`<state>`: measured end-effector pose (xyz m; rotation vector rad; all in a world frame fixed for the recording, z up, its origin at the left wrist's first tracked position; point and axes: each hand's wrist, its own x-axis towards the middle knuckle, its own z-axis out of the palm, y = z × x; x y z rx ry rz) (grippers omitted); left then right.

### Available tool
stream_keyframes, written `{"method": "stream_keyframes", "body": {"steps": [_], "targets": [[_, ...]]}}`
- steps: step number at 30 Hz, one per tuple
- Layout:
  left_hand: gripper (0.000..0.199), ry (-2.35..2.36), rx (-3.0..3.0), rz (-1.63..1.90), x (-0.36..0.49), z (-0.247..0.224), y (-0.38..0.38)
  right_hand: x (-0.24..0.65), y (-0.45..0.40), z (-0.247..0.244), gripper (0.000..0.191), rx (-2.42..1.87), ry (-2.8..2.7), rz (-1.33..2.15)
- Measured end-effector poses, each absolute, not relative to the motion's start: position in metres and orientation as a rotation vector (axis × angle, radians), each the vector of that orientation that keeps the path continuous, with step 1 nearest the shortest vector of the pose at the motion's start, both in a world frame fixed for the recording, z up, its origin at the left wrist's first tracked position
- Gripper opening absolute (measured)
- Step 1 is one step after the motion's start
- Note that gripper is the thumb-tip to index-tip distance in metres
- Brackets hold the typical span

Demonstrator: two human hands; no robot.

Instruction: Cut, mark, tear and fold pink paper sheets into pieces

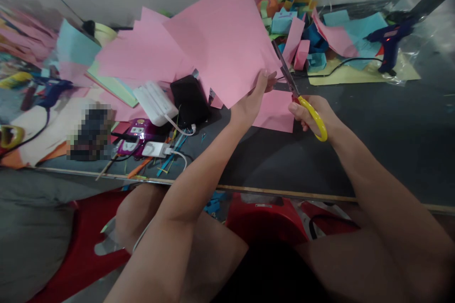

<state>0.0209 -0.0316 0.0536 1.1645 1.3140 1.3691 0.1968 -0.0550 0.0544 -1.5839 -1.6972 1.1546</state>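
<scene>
— Two hands up over the table (373, 118), that's what I have. My left hand (250, 102) pinches the lower edge of the pink sheet (220, 38), thumb on the near face, the other fingers hidden behind it, so the paper stands tilted and taut instead of flopping.

— And the other?

— My right hand (313, 113) is closed through the yellow handles of the scissors (296, 90), fingers curled tight. The blades point up and away and meet the sheet's right edge, just beside my left thumb. Gripping that close to the blades keeps the paper stiff where they bite, I judge.

— Anything under it?

— One smaller pink piece (275, 111) lies flat on the table directly below the hands. Further back, a heap of coloured paper scraps (298, 14), and a blue glue gun (389, 42) propped on a yellow sheet (359, 75), well apart to the right. To the left, a black pouch (188, 99) and a white power strip (154, 102).
</scene>
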Motion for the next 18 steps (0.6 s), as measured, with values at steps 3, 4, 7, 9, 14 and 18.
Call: {"method": "stream_keyframes", "body": {"steps": [3,4,7,9,14,18], "targets": [[0.036,1.308,1.115,1.388,0.0218,0.0569,-0.0337,0.1965,-0.0551,0.0548,0.071,-1.591,-1.685,1.154],[0.038,1.308,1.104,1.391,0.0223,0.0583,-0.0344,0.1967,-0.0549,0.0543,0.07,-1.589,-1.684,1.153],[0.037,1.307,1.121,1.383,0.0231,0.0603,-0.0353,0.198,-0.0541,0.0516,0.068,-1.575,-1.704,1.145],[0.033,1.317,1.153,1.371,0.0229,0.0595,-0.0348,0.1989,-0.0536,0.0498,0.067,-1.574,-1.718,1.135],[0.023,1.37,1.194,1.366,0.022,0.0564,-0.0335,0.2006,-0.0528,0.0471,0.068,-1.558,-1.738,1.118],[0.02,1.385,1.183,1.342,0.0219,0.0569,-0.033,0.2011,-0.052,0.0457,0.065,-1.576,-1.744,1.11]]}}
